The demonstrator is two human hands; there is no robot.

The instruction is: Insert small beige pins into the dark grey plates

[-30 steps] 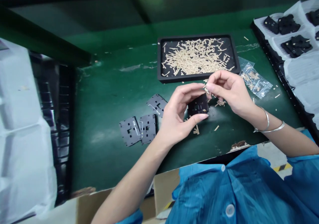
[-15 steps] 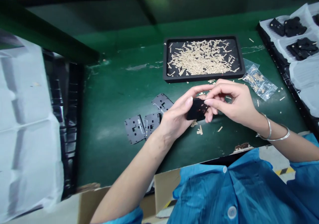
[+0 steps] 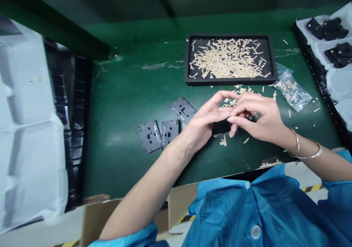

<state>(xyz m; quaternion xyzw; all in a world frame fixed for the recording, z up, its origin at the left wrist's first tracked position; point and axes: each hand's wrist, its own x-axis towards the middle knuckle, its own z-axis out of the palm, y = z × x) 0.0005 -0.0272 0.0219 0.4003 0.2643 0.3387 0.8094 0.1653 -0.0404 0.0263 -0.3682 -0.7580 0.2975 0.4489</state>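
Both hands meet over the middle of the green table [image 3: 123,93]. My left hand [image 3: 205,124] grips a small black plastic part [image 3: 220,127] from the left. My right hand [image 3: 257,118] pinches the same part from the right, thumb and fingers pressed on its top edge. Most of the part is hidden by the fingers. Three grey flat plates [image 3: 162,129] lie just left of my left hand. A black tray [image 3: 189,62] full of thin beige strips [image 3: 228,58] sits behind the hands.
Loose beige strips [image 3: 224,141] are scattered around the hands. A clear bag of strips [image 3: 293,89] lies at the right. Black parts on white sheets [image 3: 334,38] fill the far right. White trays [image 3: 27,129] stand at the left. A cardboard box [image 3: 88,221] sits below the table edge.
My right hand came down from above the part and closed on it. Both hands turned the part flatter and drew closer together.
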